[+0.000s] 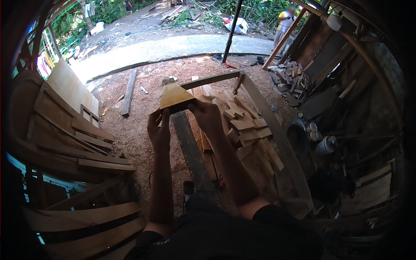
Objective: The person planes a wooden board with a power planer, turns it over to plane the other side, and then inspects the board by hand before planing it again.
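Observation:
Held up in front of me is a tapered wooden board [175, 96], pale yellow on its broad face and dark along the near edge. My left hand [159, 130] grips its lower left corner, thumb against the near edge. At the lower right corner my right hand [207, 115] is closed on the same board. Beneath it a long dark plank [190, 147] runs away from me. Several cut wood pieces [245, 125] lie in a loose pile right of the plank, inside a wooden frame [277, 125].
Boards [91, 134] lean and stack along the left side. Scrap wood [290, 80] is heaped at the right, with paint cans [326, 145] nearer. A loose beam [129, 93] lies on the shavings-covered ground. Another person [284, 26] stands beyond the concrete path [173, 47].

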`<move>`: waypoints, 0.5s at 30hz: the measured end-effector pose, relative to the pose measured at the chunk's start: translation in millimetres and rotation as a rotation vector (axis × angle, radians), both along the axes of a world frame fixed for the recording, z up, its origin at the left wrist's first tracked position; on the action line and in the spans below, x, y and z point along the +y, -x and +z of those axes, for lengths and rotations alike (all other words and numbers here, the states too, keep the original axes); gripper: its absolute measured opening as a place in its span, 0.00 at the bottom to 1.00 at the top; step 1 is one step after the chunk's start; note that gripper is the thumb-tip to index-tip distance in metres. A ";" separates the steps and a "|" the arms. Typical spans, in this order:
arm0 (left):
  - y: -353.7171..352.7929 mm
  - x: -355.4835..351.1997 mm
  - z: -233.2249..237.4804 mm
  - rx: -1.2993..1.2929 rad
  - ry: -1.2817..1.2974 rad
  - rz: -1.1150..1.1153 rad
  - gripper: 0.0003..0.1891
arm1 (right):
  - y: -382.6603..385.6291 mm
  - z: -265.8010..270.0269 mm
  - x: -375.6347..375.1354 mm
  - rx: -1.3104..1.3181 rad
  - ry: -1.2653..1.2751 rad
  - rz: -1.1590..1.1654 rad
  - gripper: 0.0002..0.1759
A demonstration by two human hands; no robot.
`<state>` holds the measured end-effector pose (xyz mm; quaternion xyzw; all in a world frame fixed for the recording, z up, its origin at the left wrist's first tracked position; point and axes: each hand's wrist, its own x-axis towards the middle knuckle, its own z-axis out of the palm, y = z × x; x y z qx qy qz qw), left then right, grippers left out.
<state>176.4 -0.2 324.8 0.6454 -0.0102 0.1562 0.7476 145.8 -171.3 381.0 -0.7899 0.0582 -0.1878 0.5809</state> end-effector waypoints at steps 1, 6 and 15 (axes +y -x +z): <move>0.3 3.1 0.4 0.007 0.023 -0.002 0.20 | -1.3 -0.3 2.5 -0.006 -0.014 0.026 0.20; 2.0 18.3 1.6 0.023 0.020 -0.006 0.18 | 3.0 3.9 15.5 0.024 0.047 0.022 0.17; 5.7 27.3 -0.2 -0.026 0.020 0.001 0.17 | -0.2 2.7 23.5 -0.003 0.075 0.047 0.18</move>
